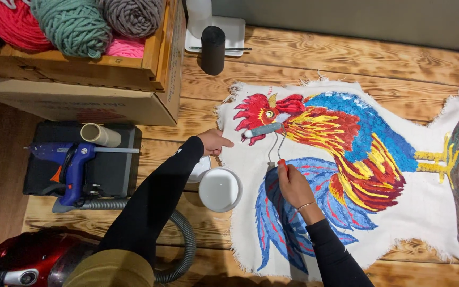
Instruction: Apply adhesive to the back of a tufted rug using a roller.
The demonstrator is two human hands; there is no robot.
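Risk: Because the small roller (263, 130) sits on the rooster's red head with its wire frame running down to the handle, a slip could drag it off line, and whatever it carries could smear across the tufted colours.
Second risk: The white round tub (220, 190) stands just beside the cloth's left edge, close under both forearms; an elbow nudge could tip it onto the fabric.
Right hand: The right hand (292, 183) is closed around the roller's handle, fingers curled tight, wrist bent back, forearm coming up from the lower edge of the wooden worktop (346, 58).
Left hand: The left hand (214, 142) presses on the cloth's left edge near the comb, fingers drawn together and pointing right; it grips nothing that I can make out.
Work piece: The rooster rug (357, 159) lies flat across the worktop's right half, frayed white border all round.
Nearby: A blue glue gun (73, 165) lies on a black case at the left edge; a crate of yarn skeins (73, 24) fills the far left corner.
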